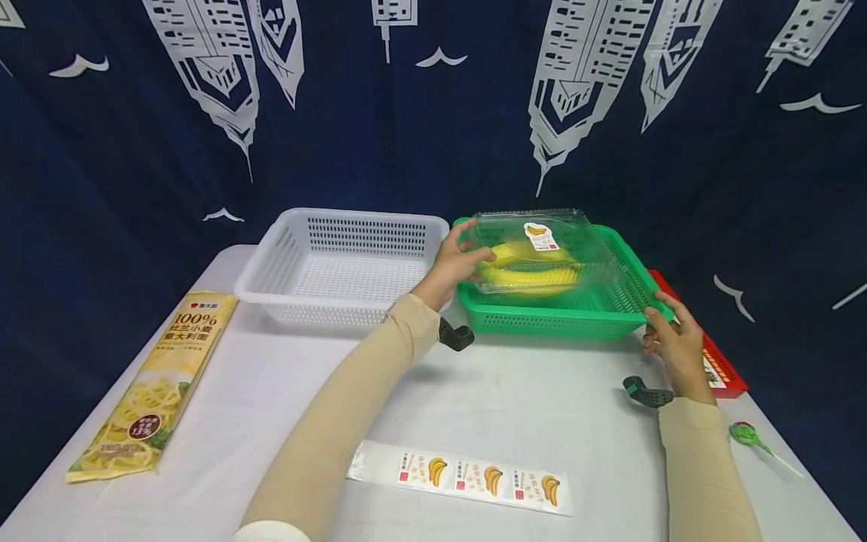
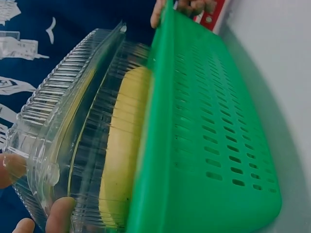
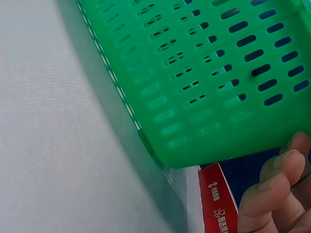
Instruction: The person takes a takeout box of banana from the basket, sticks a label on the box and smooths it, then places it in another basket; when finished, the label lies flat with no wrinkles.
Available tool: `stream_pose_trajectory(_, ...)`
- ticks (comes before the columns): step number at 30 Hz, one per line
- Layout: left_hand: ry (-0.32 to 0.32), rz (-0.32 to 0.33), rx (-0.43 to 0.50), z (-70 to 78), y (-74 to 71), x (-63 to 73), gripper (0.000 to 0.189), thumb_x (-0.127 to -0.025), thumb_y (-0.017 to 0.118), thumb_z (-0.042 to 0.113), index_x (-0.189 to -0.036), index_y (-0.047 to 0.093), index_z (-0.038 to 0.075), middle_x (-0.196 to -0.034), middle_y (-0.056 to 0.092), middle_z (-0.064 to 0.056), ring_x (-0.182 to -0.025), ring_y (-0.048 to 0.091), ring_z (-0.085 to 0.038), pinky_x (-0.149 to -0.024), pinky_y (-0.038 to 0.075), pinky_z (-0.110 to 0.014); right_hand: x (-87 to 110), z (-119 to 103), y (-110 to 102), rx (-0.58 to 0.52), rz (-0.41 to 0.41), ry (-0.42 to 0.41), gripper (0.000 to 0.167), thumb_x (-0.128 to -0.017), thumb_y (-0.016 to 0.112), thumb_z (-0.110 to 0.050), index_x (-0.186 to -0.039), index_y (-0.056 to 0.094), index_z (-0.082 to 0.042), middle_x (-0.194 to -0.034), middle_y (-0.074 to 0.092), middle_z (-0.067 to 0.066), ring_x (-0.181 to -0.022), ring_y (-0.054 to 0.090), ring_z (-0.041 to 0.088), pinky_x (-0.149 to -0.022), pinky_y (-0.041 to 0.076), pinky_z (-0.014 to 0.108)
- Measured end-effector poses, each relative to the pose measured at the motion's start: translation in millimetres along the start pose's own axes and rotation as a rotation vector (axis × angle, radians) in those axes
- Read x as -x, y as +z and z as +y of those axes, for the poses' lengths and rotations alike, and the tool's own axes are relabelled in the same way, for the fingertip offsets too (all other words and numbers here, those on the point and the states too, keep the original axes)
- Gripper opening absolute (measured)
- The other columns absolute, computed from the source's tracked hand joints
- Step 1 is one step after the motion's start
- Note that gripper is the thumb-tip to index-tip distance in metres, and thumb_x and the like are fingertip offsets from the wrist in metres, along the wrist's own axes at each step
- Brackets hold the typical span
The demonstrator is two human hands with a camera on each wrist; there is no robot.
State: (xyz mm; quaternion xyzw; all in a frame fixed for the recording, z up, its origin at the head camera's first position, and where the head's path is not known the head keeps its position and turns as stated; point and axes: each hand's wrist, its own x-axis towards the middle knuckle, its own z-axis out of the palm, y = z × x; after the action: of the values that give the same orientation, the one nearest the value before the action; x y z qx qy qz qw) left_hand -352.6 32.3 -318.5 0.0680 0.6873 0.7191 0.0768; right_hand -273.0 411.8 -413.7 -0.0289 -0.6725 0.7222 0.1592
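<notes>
My left hand [image 1: 450, 263] holds the left end of a clear plastic clamshell box [image 1: 596, 252] with a banana label on its lid. Yellow bananas [image 1: 531, 282] show through the plastic. In the left wrist view, a thumb and fingers pinch the end of the box [image 2: 73, 82], which sits tilted at the rim of the green basket [image 2: 209, 121]. At the basket's front right corner, my right hand [image 1: 680, 350] grips the rim. Its curled fingers [image 3: 274, 189] appear beside that corner in the right wrist view; the thumb's contact is hard to see there.
A white basket [image 1: 271, 290] stands left of the green one. A yellow pasta packet [image 1: 156, 384] lies at the table's left edge. Banana stickers [image 1: 460, 478] lie in front. On the right are a red box [image 1: 728, 373] and a green lollipop [image 1: 745, 434].
</notes>
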Motion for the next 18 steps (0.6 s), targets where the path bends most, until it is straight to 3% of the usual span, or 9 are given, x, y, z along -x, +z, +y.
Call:
stream_pose_trajectory(5,-0.009,0.005,-0.041,-2.9,6.4,-4.1,0.082,-0.098,0.07,0.005,-0.17,0.035,0.023,-0.171,0.034,-0.023,-0.148,0.05,-0.036,-0.086,0.062,-0.039,-0.4,1.8,1.1,0.005,0.006,0.002,0.035,-0.108,0.067,-0.014,-0.141,0.062,-0.026,-0.074,0.062,-0.004,-0.06,0.057,0.007,-0.054,0.053,0.017)
stream_pose_trajectory(7,-0.003,0.025,-0.087,-2.0,10.3,-5.6,0.081,-0.098,0.071,0.006,-0.169,0.036,0.024,-0.168,0.039,-0.023,-0.128,0.065,-0.03,-0.077,0.06,-0.035,-1.1,2.0,1.5,0.008,0.014,0.001,0.035,-0.108,0.067,-0.014,-0.14,0.063,-0.026,-0.074,0.062,-0.004,-0.059,0.058,0.007,-0.053,0.053,0.018)
stream_pose_trajectory(9,0.004,0.049,-0.151,-0.4,15.1,-7.6,0.081,-0.099,0.072,0.007,-0.169,0.037,0.025,-0.162,0.046,-0.021,-0.094,0.069,-0.022,-0.07,0.056,-0.031,-1.6,2.0,1.8,0.01,0.019,0.0,0.034,-0.108,0.067,-0.013,-0.139,0.063,-0.027,-0.073,0.062,-0.004,-0.059,0.058,0.007,-0.053,0.053,0.018)
stream_pose_trajectory(12,-0.002,0.079,-0.236,0.6,21.9,-11.6,0.081,-0.1,0.074,0.009,-0.169,0.037,0.027,-0.155,0.053,-0.018,-0.056,0.05,-0.014,-0.063,0.051,-0.029,-1.9,1.8,1.8,0.012,0.017,-0.005,0.033,-0.108,0.067,-0.013,-0.138,0.063,-0.027,-0.072,0.062,-0.004,-0.058,0.058,0.007,-0.053,0.053,0.018)
stream_pose_trajectory(18,-0.038,0.07,-0.298,0.5,28.7,-17.4,0.083,-0.1,0.076,0.013,-0.17,0.034,0.027,-0.161,0.052,-0.015,-0.049,0.049,-0.014,-0.061,0.049,-0.03,-2.1,2.7,2.6,0.014,0.012,-0.006,0.033,-0.108,0.067,-0.014,-0.138,0.063,-0.028,-0.072,0.062,-0.004,-0.058,0.058,0.007,-0.053,0.053,0.017)
